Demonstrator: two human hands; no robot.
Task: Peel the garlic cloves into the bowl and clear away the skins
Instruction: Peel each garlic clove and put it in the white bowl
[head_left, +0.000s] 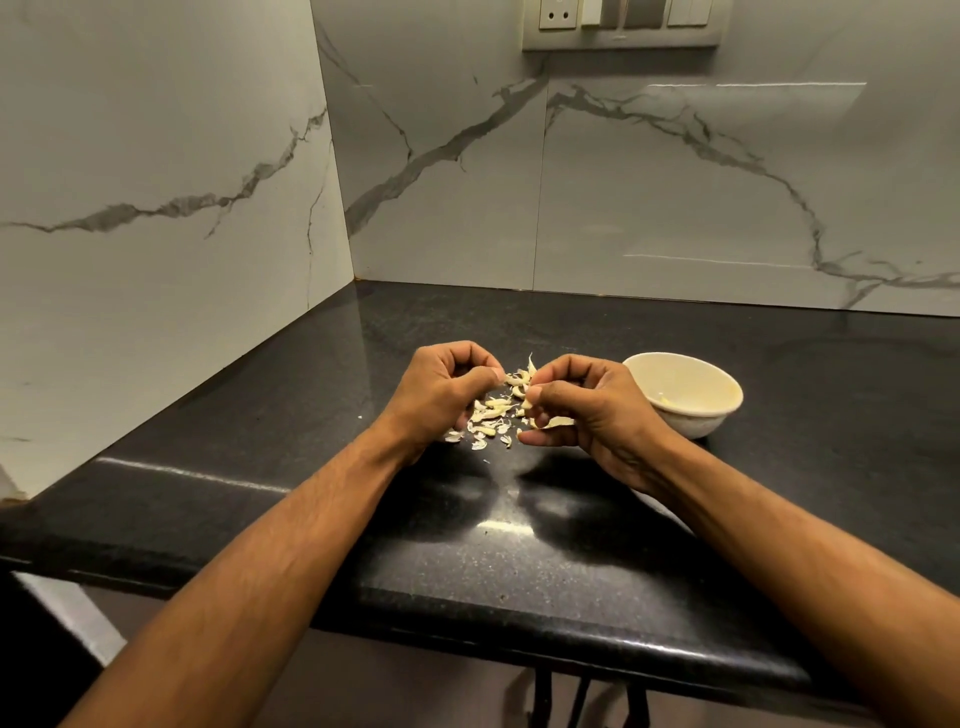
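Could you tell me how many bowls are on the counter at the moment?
1. The cream bowl stands on the black counter, just right of the right hand. Nothing in view suggests a second bowl, though the frame cuts off the counter's right end.

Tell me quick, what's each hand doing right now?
Left hand: fingers curled; whether it holds anything cannot be told.
Right hand: fingers curled, pinching a garlic piece, clove or skin unclear.
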